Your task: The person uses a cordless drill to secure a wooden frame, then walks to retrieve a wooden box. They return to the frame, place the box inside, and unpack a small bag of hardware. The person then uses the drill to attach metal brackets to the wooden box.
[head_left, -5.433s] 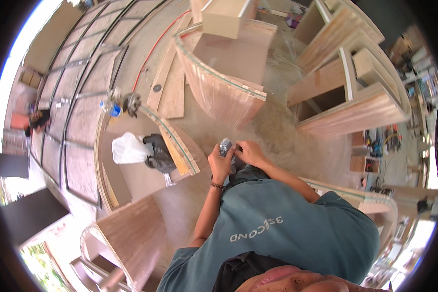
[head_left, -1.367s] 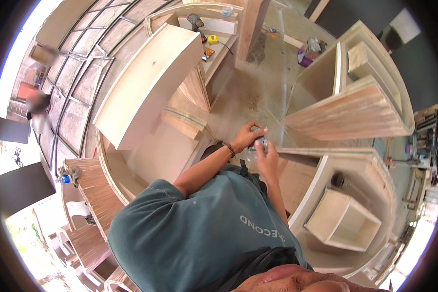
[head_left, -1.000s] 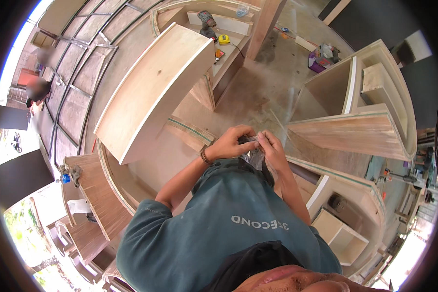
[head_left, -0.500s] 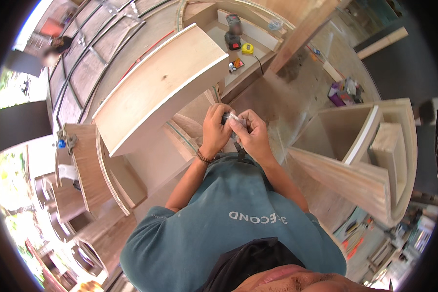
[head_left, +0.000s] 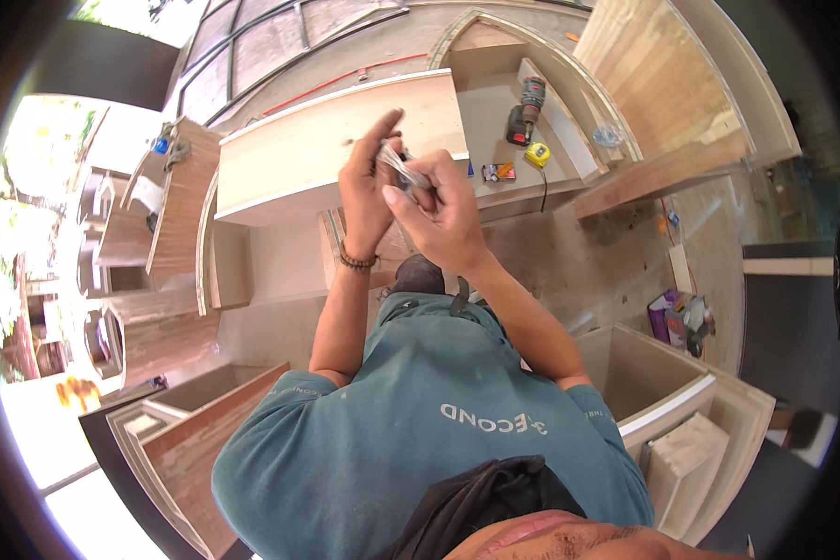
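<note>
A small crumpled clear plastic bag (head_left: pixel 399 166) is between my two hands, over the pale wooden drawer-like box (head_left: pixel 289 140). My right hand (head_left: pixel 446 210) pinches the bag with thumb and fingers. My left hand (head_left: pixel 366 187), with a beaded bracelet at the wrist, is held up against the bag, its index finger stretched out. Something dark shows beside the bag at the left fingers, too small to name. Right of the box, in a curved cabinet's tray, lie a cordless drill (head_left: pixel 527 112), a yellow tape measure (head_left: pixel 537 154) and a small printed packet (head_left: pixel 499 172).
A large wooden panel (head_left: pixel 663 84) stands at the far right. Curved cabinet frames (head_left: pixel 719 467) flank me at both sides. On the floor at right sits a purple box (head_left: pixel 672 317) with assorted items. Dark metal frames (head_left: pixel 252 47) lie beyond the drawer box.
My view has swung, and both hands now appear higher, in front of the drawer box. My left fingers have straightened from their closed hold; my right hand keeps pinching the plastic bag.
</note>
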The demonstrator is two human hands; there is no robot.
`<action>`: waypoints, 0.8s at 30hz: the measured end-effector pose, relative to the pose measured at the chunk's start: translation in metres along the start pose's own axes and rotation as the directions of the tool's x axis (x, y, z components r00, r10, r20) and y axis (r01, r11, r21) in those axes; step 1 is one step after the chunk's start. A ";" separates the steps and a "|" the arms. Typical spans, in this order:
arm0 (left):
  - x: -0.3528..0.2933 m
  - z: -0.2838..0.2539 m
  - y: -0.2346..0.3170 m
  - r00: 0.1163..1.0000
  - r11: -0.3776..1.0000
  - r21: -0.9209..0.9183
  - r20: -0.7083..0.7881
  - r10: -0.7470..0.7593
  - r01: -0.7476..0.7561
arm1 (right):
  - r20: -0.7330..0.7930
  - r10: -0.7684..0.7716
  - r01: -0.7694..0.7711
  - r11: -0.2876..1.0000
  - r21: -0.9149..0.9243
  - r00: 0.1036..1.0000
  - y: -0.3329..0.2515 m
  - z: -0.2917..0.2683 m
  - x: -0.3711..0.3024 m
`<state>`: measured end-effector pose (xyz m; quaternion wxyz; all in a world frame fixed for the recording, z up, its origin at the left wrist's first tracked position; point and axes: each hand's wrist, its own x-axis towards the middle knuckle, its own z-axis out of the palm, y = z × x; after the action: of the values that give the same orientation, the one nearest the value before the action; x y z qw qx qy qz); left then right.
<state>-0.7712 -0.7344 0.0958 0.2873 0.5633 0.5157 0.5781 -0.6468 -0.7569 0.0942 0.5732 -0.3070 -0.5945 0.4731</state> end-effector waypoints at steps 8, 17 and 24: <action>0.034 -0.036 -0.048 0.915 0.990 0.131 -0.389 0.105 -0.058 | 0.222 -0.071 0.085 0.995 -0.055 0.972 0.039 0.040 0.061; 0.084 -0.057 -0.095 0.877 0.990 0.065 -0.473 -0.081 0.126 | 0.315 0.119 -0.089 0.990 -0.107 0.942 0.087 0.066 0.124; 0.112 -0.094 -0.119 0.918 0.954 0.093 -0.312 -0.246 0.287 | 0.295 0.426 -0.419 0.904 -0.091 0.855 0.110 0.085 0.157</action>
<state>-0.9120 -0.6219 0.0419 0.2435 0.4131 0.6631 0.5747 -0.7727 -0.5927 0.0637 0.3521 -0.3591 -0.5999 0.6222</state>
